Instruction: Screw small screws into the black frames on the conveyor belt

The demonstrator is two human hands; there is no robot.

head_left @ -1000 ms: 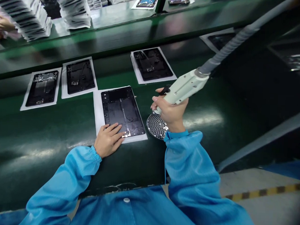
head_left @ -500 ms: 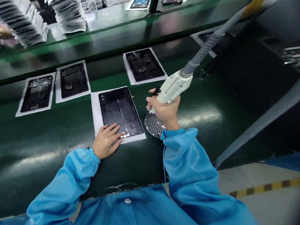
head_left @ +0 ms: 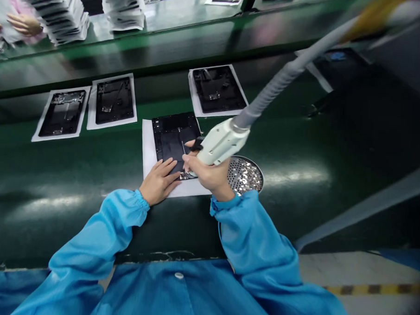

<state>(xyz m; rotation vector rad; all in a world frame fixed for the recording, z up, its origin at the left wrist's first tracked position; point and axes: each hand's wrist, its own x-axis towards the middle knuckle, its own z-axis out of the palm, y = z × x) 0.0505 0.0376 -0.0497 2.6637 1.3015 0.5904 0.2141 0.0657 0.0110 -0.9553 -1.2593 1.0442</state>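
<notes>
A black flat device frame (head_left: 172, 138) lies on a white sheet (head_left: 148, 148) on the green conveyor belt (head_left: 91, 171) in front of me. My left hand (head_left: 158, 183) rests flat on its near left corner, fingers spread. My right hand (head_left: 205, 173) is wrapped round a pale handheld power tool (head_left: 222, 142) with a grey hose (head_left: 286, 77), its tip down on the frame's near right part. Just right of my right hand sits a round perforated metal dish (head_left: 246, 174).
Three more black frames on white sheets lie further along the belt (head_left: 62, 113) (head_left: 114, 101) (head_left: 217, 89). Stacks of white-edged trays (head_left: 54, 9) stand on the far bench, where another person's hand (head_left: 26, 24) shows at top left. A floor strip (head_left: 374, 289) runs on the right.
My right hand has carried the tool left from above the metal dish onto the frame's near part. The left hand has stayed on the frame.
</notes>
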